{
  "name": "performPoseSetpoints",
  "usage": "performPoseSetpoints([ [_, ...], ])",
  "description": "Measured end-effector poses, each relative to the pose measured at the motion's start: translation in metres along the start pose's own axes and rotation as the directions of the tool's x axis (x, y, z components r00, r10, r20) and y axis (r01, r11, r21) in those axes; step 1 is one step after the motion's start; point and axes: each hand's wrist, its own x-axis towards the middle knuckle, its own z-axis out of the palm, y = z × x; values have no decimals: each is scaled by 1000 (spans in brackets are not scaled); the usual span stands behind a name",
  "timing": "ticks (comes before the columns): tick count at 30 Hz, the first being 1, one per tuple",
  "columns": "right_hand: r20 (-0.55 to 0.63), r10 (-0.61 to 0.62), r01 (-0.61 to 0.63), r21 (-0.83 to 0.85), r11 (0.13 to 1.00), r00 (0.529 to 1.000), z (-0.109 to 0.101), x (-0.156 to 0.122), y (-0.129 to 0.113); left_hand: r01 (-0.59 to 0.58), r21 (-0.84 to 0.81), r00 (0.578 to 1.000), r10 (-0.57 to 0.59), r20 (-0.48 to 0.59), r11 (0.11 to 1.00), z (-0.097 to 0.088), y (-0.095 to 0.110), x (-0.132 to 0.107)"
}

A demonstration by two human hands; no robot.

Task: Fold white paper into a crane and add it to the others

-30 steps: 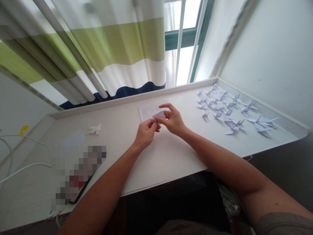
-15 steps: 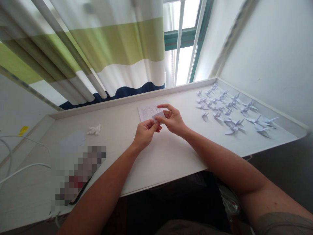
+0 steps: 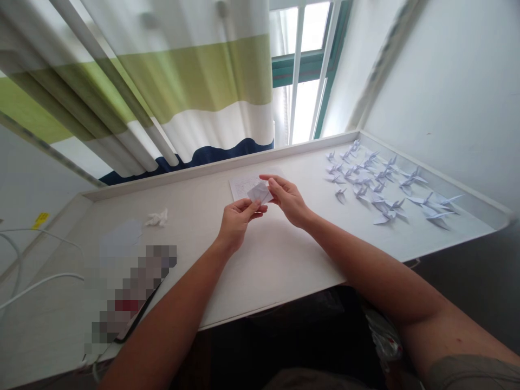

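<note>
Above the middle of the white table, a small folded piece of white paper (image 3: 260, 192) is held between my two hands. My left hand (image 3: 239, 219) pinches its lower left part, thumb on top. My right hand (image 3: 287, 199) has its thumb and fingers at the paper's right edge, closed on it. Creases and a loose flap show on the paper's upper face. Just behind it, a sheet with writing or print (image 3: 239, 187) lies on the table, partly hidden by the paper and my right hand.
Several folded white paper cranes (image 3: 379, 179) stand at the table's right. On the left are a crumpled tissue (image 3: 156, 218), pale paper sheets (image 3: 122, 237), a blurred-out dark-edged object (image 3: 134, 298) and white cables (image 3: 40, 281). A raised rim (image 3: 211, 167) runs along the back.
The paper has turned and now shows a creased face with a flap. My right thumb has moved off its front toward the right edge; my left hand has shifted slightly left.
</note>
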Motion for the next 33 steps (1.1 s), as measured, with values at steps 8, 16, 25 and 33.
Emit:
performPoseSetpoints([
  [8, 39, -28, 35, -185, 982, 999, 0, -2, 0, 89, -109, 996, -87, 20, 990, 0, 1, -1],
  [16, -11, -94, 89, -233, 968, 995, 3, -4, 2, 156, -109, 984, -145, 107, 982, -1, 3, -2],
  [25, -69, -144, 119, -286, 951, 987, 8, -4, 13, 102, -39, 992, -99, 76, 994, 1, 0, -1],
  [33, -124, -188, 133, -355, 925, 974, 13, -6, 16, 2, 32, 998, -4, 60, 999, 6, -3, -3],
])
